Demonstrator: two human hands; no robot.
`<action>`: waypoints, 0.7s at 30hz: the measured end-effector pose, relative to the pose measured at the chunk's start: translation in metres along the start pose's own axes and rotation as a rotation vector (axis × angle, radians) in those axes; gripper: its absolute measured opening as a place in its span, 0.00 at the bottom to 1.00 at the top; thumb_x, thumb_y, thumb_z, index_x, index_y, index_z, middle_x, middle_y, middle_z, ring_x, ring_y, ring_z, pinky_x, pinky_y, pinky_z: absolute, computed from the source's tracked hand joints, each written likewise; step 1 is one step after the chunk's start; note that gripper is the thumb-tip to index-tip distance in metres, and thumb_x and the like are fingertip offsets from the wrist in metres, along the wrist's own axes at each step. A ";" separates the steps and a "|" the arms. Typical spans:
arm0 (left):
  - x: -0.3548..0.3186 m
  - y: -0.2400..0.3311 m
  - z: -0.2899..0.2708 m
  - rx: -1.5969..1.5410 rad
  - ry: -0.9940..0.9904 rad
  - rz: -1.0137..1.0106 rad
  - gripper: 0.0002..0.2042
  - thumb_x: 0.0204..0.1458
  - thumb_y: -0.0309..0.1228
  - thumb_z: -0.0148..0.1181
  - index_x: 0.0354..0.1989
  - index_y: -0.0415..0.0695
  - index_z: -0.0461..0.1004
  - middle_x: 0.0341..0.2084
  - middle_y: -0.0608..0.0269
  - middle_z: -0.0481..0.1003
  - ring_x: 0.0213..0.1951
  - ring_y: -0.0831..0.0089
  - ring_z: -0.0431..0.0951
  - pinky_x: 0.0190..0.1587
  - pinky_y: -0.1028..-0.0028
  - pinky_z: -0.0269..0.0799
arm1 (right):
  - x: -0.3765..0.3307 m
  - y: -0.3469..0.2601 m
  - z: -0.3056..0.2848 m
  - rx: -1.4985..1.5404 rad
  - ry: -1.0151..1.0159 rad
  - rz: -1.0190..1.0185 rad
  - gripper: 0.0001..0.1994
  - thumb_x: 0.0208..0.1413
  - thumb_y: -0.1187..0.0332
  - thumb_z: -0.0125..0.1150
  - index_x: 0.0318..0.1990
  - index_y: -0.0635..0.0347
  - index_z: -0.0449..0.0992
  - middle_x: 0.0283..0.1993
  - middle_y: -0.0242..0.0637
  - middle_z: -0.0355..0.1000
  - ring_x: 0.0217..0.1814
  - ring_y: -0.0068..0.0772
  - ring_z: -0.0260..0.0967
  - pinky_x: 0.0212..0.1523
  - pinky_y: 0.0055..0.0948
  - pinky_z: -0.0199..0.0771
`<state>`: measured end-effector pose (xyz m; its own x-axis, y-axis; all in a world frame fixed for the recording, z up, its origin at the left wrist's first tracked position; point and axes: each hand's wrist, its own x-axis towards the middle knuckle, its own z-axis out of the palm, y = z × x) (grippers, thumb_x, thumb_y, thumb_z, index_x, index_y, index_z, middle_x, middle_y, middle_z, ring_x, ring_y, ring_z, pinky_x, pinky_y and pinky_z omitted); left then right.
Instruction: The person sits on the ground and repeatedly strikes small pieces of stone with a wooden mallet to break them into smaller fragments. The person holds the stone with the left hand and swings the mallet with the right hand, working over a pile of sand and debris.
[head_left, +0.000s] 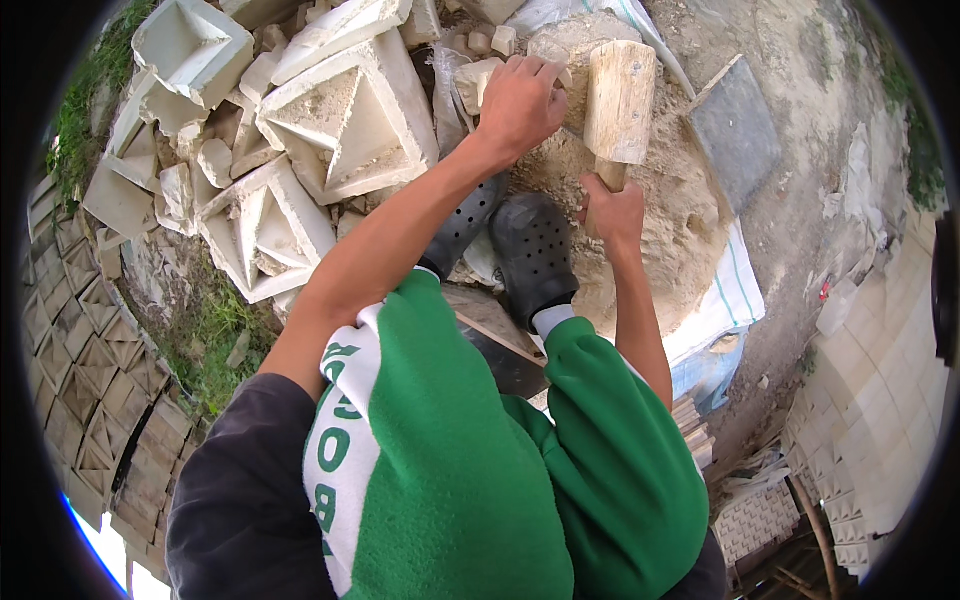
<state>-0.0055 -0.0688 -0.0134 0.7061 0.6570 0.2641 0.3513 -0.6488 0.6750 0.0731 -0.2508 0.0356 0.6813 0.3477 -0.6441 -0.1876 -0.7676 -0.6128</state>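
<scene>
1. The right hand [612,210] is seen clenched around the handle of a wooden mallet [619,100], whose pale block head is held up just above the hand.
2. The left hand [520,100] is closed over a small stone piece [470,82], most of which is hidden under the fingers, so what exactly is gripped cannot be told.
3. The mallet head is found just to the right of the left hand, close beside it but apart.
4. Both hands are held over a mound of stone dust [665,215], with carved stone blocks [345,115] piled to the left and black perforated clogs [535,255] set below.
</scene>
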 end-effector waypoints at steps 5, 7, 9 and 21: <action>-0.013 -0.001 0.005 -0.014 -0.040 0.007 0.16 0.49 0.31 0.64 0.48 0.41 0.79 0.36 0.53 0.78 0.42 0.52 0.78 0.49 0.57 0.73 | -0.010 -0.001 -0.005 0.086 0.020 -0.150 0.14 0.55 0.63 0.67 0.35 0.68 0.78 0.20 0.35 0.73 0.17 0.28 0.72 0.20 0.29 0.71; -0.013 0.001 0.008 -0.044 -0.002 0.035 0.16 0.49 0.31 0.64 0.48 0.41 0.79 0.35 0.53 0.78 0.42 0.52 0.78 0.49 0.57 0.73 | -0.007 0.007 -0.003 0.101 0.018 -0.200 0.13 0.55 0.64 0.67 0.36 0.69 0.77 0.19 0.35 0.72 0.17 0.28 0.71 0.19 0.29 0.70; -0.012 0.001 0.006 -0.014 -0.038 0.020 0.16 0.50 0.31 0.63 0.48 0.41 0.79 0.35 0.53 0.78 0.42 0.52 0.78 0.49 0.57 0.73 | 0.002 0.011 0.003 0.057 0.005 -0.204 0.13 0.56 0.64 0.68 0.35 0.69 0.77 0.19 0.35 0.72 0.17 0.28 0.71 0.19 0.29 0.69; 0.004 -0.013 0.005 0.034 0.041 0.012 0.16 0.53 0.30 0.62 0.51 0.44 0.79 0.46 0.55 0.79 0.49 0.54 0.77 0.54 0.58 0.71 | 0.018 0.012 0.001 -0.098 -0.046 -0.040 0.15 0.52 0.60 0.68 0.31 0.66 0.77 0.20 0.35 0.74 0.19 0.28 0.75 0.23 0.29 0.73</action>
<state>-0.0034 -0.0598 -0.0245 0.6850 0.6636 0.3006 0.3640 -0.6692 0.6478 0.0829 -0.2535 0.0158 0.6534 0.4020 -0.6415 -0.0893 -0.8005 -0.5926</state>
